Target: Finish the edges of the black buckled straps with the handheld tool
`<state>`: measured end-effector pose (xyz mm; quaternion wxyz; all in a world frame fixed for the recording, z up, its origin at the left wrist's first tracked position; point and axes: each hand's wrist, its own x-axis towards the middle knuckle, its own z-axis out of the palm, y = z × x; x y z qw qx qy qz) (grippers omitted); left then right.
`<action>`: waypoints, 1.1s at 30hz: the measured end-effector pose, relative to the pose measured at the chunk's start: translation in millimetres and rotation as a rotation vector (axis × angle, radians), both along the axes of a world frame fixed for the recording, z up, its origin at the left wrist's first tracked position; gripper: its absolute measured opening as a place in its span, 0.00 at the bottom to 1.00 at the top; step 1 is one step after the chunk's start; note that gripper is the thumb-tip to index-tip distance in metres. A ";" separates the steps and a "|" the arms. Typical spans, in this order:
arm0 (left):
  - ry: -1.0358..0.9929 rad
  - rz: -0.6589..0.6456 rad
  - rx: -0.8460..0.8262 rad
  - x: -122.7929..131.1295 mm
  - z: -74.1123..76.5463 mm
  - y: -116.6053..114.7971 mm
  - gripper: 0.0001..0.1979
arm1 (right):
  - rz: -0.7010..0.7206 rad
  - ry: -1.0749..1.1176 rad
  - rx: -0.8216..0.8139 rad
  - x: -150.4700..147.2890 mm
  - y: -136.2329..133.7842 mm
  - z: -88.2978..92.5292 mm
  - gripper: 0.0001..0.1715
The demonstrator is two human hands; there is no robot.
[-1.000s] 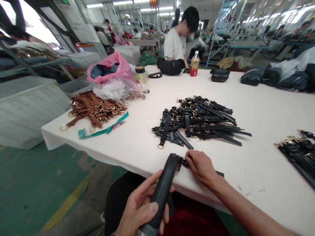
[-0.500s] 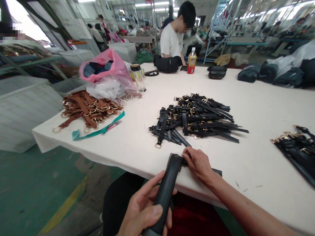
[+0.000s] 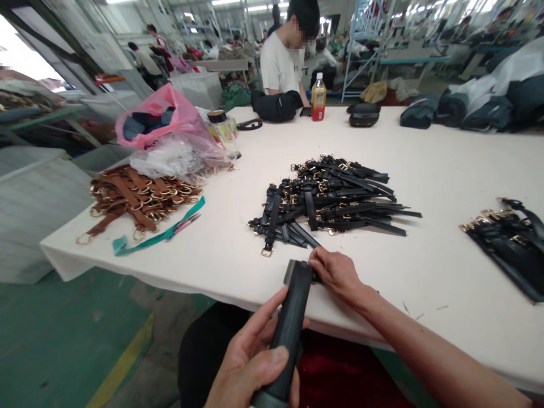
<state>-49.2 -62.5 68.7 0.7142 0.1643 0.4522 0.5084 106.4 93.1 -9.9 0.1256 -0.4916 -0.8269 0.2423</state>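
Observation:
My left hand (image 3: 255, 357) is wrapped round a long black stapler (image 3: 293, 317), thumb on top and fingers underneath. Its front end points away from me, over the table's near edge. Right at that end, my right hand (image 3: 335, 275) pinches a small black strap (image 3: 315, 277), most of which my fingers and wrist cover. Whether the strap lies inside the stapler's jaw cannot be seen. Just beyond my hands lies a heap of black straps (image 3: 327, 195) with gold buckles. One strap from the heap reaches down to my right fingertips.
Brown straps (image 3: 131, 192) with gold rings, a teal ribbon (image 3: 157, 235) and a pink bag (image 3: 165, 116) occupy the left side. More black straps (image 3: 510, 249) lie at right. A bottle (image 3: 318, 99) and black cases (image 3: 363, 115) stand far back, near a person (image 3: 280, 56).
The whole view has shifted slightly, moving the table contents left in the picture. My right hand stays at the stapler's front end; the strap tail behind its wrist is now hidden.

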 end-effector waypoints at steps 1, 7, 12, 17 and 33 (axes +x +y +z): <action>-0.004 -0.005 0.005 -0.1 0.0 1.0 0.31 | -0.006 0.019 -0.003 0.3 -0.8 -0.3 0.09; -0.031 -0.030 0.026 -2.5 -2.0 8.3 0.31 | -0.047 0.100 -0.032 0.5 -2.5 -1.2 0.09; 0.003 -0.048 0.033 -2.7 -3.9 14.2 0.31 | -0.069 0.187 -0.072 0.8 -0.1 -0.3 0.10; 0.024 -0.068 0.045 -2.3 -5.1 21.1 0.31 | -0.053 0.280 -0.049 10.6 -6.5 3.6 0.08; 0.003 0.030 0.104 -10.4 -9.2 4.5 0.27 | -0.011 0.149 0.116 32.2 -26.5 -6.1 0.08</action>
